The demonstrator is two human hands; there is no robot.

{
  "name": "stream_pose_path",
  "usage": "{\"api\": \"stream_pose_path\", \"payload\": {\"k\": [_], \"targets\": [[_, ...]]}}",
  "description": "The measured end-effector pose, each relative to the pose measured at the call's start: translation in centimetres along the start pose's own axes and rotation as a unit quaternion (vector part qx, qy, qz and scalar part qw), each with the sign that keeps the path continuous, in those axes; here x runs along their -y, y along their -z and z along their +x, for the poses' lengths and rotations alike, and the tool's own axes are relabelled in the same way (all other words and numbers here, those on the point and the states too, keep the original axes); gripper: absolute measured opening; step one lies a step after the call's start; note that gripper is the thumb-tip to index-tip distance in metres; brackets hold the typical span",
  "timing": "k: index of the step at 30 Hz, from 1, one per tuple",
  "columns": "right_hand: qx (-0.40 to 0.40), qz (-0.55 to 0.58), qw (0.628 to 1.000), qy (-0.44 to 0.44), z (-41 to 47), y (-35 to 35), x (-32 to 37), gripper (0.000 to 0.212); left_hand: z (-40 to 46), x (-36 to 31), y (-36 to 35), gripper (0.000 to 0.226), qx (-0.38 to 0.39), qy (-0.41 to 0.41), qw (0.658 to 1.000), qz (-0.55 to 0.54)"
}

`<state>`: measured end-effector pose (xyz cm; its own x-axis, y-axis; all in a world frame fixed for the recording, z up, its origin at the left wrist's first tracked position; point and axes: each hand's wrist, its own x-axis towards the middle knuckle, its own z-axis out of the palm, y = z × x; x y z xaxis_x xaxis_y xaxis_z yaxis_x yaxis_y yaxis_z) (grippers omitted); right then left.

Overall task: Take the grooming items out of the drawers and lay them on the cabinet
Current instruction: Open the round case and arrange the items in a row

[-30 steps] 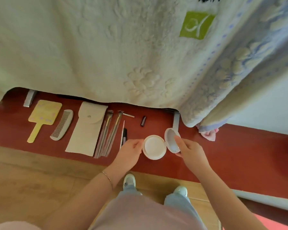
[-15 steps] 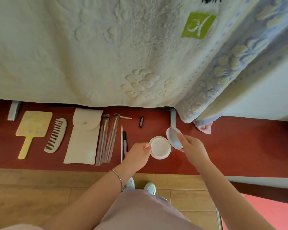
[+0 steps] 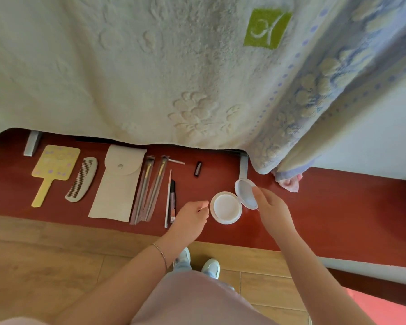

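On the red cabinet top (image 3: 326,221) — under hanging towels (image 3: 150,78) — right grip (image 3: 271,207) pinches the compact (image 3: 227,207); left (image 3: 190,219) loosely curled, empty.

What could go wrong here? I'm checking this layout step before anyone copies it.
1. The open compact lies flat while the right hand touches only its raised lid; pressing it further back might strain the hinge.
2. The left hand hangs beside the pencils; a careless sweep could roll them toward the cabinet edge.
3. The hanging towel hides the back of the top, so the small dark cap could get lost under it.
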<state>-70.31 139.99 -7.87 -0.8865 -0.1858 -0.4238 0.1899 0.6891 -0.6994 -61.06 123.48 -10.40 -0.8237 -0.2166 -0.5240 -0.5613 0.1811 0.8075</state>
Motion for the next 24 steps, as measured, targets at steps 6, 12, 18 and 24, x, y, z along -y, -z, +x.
{"api": "stream_pose_path", "payload": {"k": [6,12,18,24], "targets": [[-0.115,-0.014,0.988,0.103,-1.3,0.3,0.1,0.036,-1.8,2.8,3.0,0.032,-0.187,-0.137,0.921,0.312],[-0.115,-0.072,0.942,0.308,-1.0,-1.7,2.7,0.033,-2.1,5.7,4.4,0.04,-0.14,-0.137,0.856,0.478],[0.001,-0.197,0.93,0.311,2.6,-4.7,5.2,0.029,-1.4,6.0,4.5,0.048,-0.133,-0.188,0.82,0.525],[0.074,-0.346,0.893,0.277,6.7,-7.4,7.8,0.039,-1.1,5.9,4.6,0.048,-0.11,-0.252,0.805,0.526]]}}
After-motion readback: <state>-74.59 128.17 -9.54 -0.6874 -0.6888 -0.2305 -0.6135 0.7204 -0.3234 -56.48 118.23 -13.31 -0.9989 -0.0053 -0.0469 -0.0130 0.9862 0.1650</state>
